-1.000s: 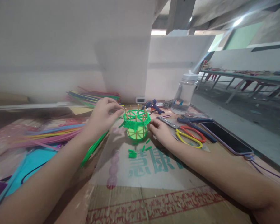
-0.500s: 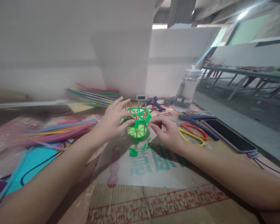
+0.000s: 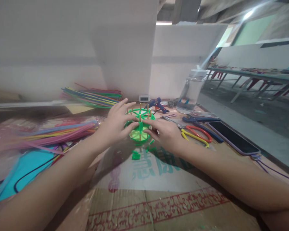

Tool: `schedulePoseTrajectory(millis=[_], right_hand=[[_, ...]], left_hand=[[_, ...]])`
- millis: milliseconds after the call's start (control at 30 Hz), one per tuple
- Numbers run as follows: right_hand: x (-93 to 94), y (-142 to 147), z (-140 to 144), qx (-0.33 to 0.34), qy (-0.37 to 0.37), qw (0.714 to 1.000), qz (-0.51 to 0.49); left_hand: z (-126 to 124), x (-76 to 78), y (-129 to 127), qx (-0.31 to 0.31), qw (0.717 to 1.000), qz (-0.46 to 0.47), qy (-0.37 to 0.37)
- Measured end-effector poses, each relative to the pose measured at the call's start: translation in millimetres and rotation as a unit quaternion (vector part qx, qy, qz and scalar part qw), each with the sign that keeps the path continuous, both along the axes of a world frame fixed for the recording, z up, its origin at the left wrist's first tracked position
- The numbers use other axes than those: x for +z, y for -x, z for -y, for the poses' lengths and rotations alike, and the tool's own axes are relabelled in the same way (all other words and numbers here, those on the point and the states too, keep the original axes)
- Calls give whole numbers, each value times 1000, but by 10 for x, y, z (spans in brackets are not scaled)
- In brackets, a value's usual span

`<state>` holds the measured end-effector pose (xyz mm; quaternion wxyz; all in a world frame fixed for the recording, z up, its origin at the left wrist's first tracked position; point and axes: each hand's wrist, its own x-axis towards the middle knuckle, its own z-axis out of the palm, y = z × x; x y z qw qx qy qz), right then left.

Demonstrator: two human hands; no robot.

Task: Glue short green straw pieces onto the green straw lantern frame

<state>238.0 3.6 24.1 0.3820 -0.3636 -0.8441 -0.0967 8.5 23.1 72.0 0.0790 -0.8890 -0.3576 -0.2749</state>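
Note:
A small green basket [image 3: 139, 125] made of straw pieces on upright wooden sticks stands on flattened cardboard [image 3: 159, 199]. My left hand [image 3: 115, 123] wraps its left side, fingers spread over the rim. My right hand [image 3: 162, 132] presses against its right side, with the fingertips at the rim. Loose green straw bits [image 3: 135, 156] lie on the cardboard just in front of the basket.
Long coloured straws [image 3: 60, 130] lie at the left and further back [image 3: 93, 96]. To the right are red-and-yellow scissors [image 3: 195, 134], a phone [image 3: 233, 138], a clear bottle [image 3: 191, 93] and a blue glue gun [image 3: 159, 106]. A white wall stands close behind.
My right hand moved from the table beside the basket up against its right side. My left hand went from pinching at the rim to spreading over the left side.

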Motion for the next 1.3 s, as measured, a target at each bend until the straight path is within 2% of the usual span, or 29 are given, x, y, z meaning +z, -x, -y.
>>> schedulePoseTrajectory(millis=[733, 967, 1300], right_hand=[[-55, 44, -27, 10, 13, 1000, -24], [-26, 26, 16, 36, 34, 997, -55], [-59, 20, -3, 49, -28, 998, -34]], left_hand=[[5, -9, -14, -7, 1000, 0, 1], [2, -7, 7, -6, 1000, -4, -8], [-18, -18, 3, -2, 1000, 3, 9]])
